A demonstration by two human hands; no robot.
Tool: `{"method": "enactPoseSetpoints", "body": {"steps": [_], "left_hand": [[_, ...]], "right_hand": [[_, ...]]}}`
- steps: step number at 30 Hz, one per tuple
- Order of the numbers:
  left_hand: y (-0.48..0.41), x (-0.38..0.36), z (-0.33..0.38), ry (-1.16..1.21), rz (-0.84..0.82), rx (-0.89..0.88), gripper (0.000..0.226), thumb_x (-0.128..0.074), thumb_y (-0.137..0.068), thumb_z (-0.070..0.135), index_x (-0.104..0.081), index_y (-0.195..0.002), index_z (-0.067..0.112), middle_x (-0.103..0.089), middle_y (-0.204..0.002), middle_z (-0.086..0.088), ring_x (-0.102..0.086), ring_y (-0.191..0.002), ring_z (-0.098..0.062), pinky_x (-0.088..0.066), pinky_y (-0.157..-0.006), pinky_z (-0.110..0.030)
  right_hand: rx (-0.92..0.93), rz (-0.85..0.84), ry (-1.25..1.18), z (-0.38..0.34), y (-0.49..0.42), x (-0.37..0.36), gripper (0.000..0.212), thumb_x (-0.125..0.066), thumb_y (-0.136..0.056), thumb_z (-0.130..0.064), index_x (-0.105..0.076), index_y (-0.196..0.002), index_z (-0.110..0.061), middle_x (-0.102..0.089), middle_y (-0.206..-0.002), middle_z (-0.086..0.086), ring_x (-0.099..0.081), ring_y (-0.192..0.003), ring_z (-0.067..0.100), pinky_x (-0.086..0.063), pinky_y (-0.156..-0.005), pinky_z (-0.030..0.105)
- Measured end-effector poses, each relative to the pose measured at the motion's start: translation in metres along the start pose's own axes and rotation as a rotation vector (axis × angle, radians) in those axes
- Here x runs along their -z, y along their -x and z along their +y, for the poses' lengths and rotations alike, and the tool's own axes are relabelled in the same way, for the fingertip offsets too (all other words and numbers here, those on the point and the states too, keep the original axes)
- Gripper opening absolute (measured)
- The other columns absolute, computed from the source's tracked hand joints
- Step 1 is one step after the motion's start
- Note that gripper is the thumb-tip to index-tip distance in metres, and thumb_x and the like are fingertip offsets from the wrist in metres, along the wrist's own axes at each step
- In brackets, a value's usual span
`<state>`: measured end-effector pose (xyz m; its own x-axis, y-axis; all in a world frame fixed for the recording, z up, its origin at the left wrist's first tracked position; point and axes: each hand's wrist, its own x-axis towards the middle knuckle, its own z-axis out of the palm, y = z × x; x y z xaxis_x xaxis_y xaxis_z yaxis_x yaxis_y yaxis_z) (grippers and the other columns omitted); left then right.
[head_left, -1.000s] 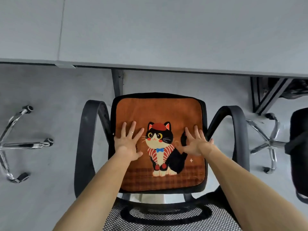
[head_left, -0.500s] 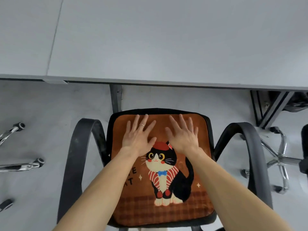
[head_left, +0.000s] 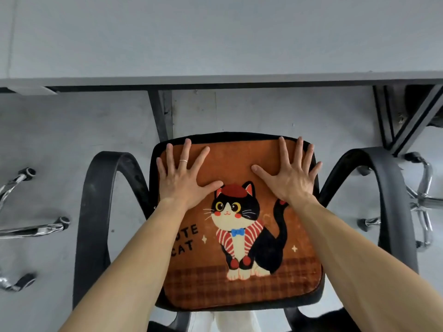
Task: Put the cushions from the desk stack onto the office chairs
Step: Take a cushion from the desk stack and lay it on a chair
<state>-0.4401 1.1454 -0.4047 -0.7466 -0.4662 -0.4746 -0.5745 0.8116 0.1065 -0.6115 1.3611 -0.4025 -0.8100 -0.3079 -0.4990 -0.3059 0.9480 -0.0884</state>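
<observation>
Orange plush square cat-print cushion (head_left: pixel 230 164) lies on the black office chair (head_left: pixel 93 212); left hand (head_left: pixel 182 180) and right hand (head_left: pixel 291 180) press it flat-fingered, apart, at the chair's front. Probably soft, light: grip opposite edges.

cushion txt (head_left: pixel 189 232) part-hidden, chair base (head_left: pixel 36 230) cropped

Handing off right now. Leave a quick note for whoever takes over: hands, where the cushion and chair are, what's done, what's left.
Left hand: open, flat on the far left part of the cat cushion, fingers spread.
Right hand: open, flat on its far right part.
Cushion lies on the seat of the office chair, in front of the desk.
Done: this cushion is on its chair.
Left: lift both hands off. The desk stack is out of view; only the left chair base and right chair base show, so check those seats.
</observation>
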Motion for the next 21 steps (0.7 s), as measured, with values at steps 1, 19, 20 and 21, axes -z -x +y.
{"method": "enactPoseSetpoints", "body": {"steps": [1, 19, 20, 21], "left_hand": [[0.006, 0.004, 0.002, -0.004, -0.023, 0.024, 0.098, -0.017, -0.074, 0.096, 0.030, -0.146, 0.051, 0.040, -0.158, 0.002, 0.033, -0.145, -0.038, 0.008, -0.118, -0.063], [0.181, -0.030, 0.080, 0.697, -0.399, 0.886, 0.108, -0.045, -0.080, 0.083, 0.034, -0.144, 0.047, 0.044, -0.154, -0.009, 0.019, -0.146, -0.050, -0.020, -0.109, -0.075], [0.178, -0.030, 0.081, 0.724, -0.406, 0.890, 0.115, -0.047, -0.075, 0.087, 0.036, -0.143, 0.047, 0.048, -0.151, -0.009, 0.023, -0.145, -0.051, -0.019, -0.108, -0.076], [0.175, -0.032, 0.081, 0.746, -0.417, 0.897, 0.121, -0.048, -0.069, 0.091, 0.038, -0.141, 0.047, 0.051, -0.148, -0.009, 0.028, -0.143, -0.051, -0.016, -0.108, -0.077]], "right_hand": [[-0.014, -0.007, -0.014, -0.001, 0.005, 0.003, 0.114, -0.013, -0.066, -0.105, 0.022, -0.156, -0.043, 0.030, -0.165, 0.004, 0.031, -0.150, 0.030, 0.011, -0.121, 0.060], [-0.912, -0.355, -0.600, -0.020, 0.194, -0.046, 0.119, -0.040, -0.075, -0.093, 0.026, -0.155, -0.035, 0.031, -0.163, 0.015, 0.019, -0.150, 0.049, -0.002, -0.117, 0.068], [-0.897, -0.344, -0.607, -0.018, 0.192, -0.050, 0.120, -0.038, -0.073, -0.094, 0.027, -0.155, -0.035, 0.032, -0.163, 0.015, 0.021, -0.149, 0.049, -0.001, -0.118, 0.067], [-0.888, -0.326, -0.614, -0.016, 0.193, -0.055, 0.120, -0.037, -0.072, -0.095, 0.028, -0.155, -0.036, 0.033, -0.162, 0.014, 0.022, -0.149, 0.048, 0.000, -0.118, 0.066]]}}
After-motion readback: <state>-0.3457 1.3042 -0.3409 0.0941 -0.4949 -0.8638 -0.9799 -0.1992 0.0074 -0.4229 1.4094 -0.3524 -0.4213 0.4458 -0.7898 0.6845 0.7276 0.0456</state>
